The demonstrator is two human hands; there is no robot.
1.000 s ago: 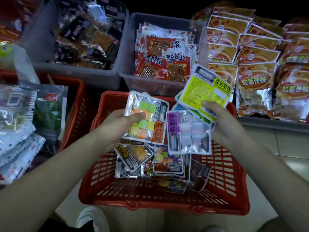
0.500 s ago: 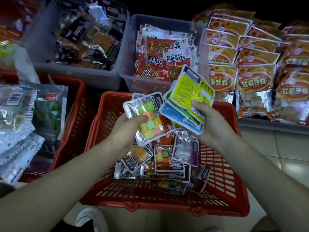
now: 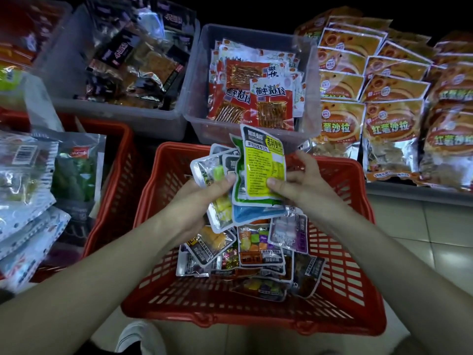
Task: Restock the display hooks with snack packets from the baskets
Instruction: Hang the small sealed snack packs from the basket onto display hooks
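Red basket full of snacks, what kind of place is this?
Probably a small shop's snack aisle: a red shopping basket of packets, clear bins of stock, and rows of identical orange bags on display.

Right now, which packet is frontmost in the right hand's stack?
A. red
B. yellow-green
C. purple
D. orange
B: the right hand pinches the yellow-green packet frontmost, with a blue packet behind it, while the left hand grips clear packets.
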